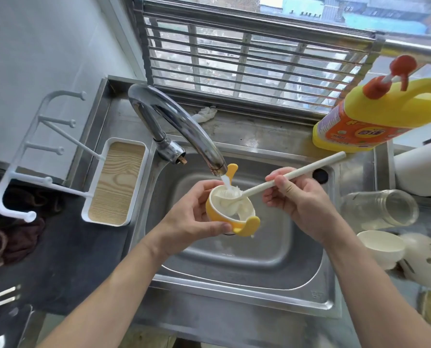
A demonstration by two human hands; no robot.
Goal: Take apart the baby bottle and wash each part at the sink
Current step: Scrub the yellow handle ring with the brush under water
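Over the steel sink (234, 262), my left hand (194, 217) grips the yellow handled collar (217, 217) of the baby bottle, its opening facing up. My right hand (297, 199) holds the long cream handle of a bottle brush (309, 169), whose white head sits inside the collar. Water runs from the chrome tap (179, 124) onto the brush head. The clear glass bottle body (380, 209) lies on its side on the counter to the right. A white cap (382, 249) and a white teat part (425, 262) lie beside it.
A yellow dish soap jug (385, 116) with a red pump stands at the back right. A white drying rack with a wood-look tray (116, 182) sits left of the sink. A dark cloth (13, 237) lies on the left counter. Window bars run behind the tap.
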